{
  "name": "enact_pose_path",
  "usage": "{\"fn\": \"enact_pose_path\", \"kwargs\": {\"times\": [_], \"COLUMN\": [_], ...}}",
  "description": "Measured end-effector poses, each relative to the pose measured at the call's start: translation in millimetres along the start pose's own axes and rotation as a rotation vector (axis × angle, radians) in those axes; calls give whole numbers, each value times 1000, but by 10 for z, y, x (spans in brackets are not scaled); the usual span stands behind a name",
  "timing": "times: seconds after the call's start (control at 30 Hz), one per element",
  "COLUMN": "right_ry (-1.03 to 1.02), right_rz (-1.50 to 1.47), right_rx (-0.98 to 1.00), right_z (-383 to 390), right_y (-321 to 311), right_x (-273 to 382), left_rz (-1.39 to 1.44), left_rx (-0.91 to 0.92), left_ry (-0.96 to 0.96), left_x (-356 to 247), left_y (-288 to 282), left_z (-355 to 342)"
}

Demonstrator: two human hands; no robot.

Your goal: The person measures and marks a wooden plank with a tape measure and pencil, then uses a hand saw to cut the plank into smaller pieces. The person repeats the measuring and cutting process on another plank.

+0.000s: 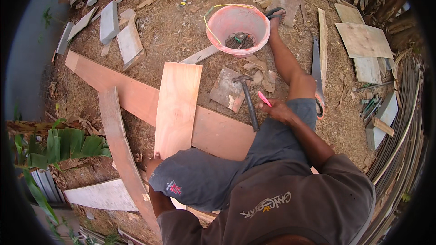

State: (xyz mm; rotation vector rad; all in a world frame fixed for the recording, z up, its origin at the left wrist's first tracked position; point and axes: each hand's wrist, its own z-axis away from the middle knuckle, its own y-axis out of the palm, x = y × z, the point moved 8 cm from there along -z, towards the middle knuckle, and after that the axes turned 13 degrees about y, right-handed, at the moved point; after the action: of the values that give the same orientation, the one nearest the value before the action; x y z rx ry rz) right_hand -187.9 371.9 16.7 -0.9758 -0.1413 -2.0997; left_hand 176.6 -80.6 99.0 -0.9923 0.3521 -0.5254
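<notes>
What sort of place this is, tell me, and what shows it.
Likely an outdoor carpentry spot: boards strewn on bare earth, with a hammer and a saw.

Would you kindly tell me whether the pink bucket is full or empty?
Neither: the bucket is partly filled; a dark heap lies at its bottom, with bare inner wall showing above.

Clock dirs from R hand [280,110]: hammer [250,106] in the way at 9, just beside; thigh [305,114] blocks 3, lower leg [290,66] blocks 1, w/ saw [315,66] beyond. Bucket [238,51] stands at 11; flat wood scraps [255,77] before it lie low, passable over top. Soil [205,76] lane approx 10, betw. bucket & light board [178,104]. From L hand [157,156], mostly hidden: L leg [195,174] obstructs 4; narrow soil gap approx 11.
</notes>
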Motion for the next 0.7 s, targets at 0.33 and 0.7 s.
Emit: {"fn": "enact_pose_path", "kwargs": {"times": [0.33,0.7], "right_ry": [23,-64], "right_rz": [58,117], "right_rx": [115,-4], "right_z": [-187,-427], "right_y": [502,304], "right_x": [-179,-317], "left_rz": [-229,-11], "left_rx": [82,-167], "left_ry": [334,66], "left_x": [186,476], "left_y": [405,608], "left_z": [-561,-485]}}
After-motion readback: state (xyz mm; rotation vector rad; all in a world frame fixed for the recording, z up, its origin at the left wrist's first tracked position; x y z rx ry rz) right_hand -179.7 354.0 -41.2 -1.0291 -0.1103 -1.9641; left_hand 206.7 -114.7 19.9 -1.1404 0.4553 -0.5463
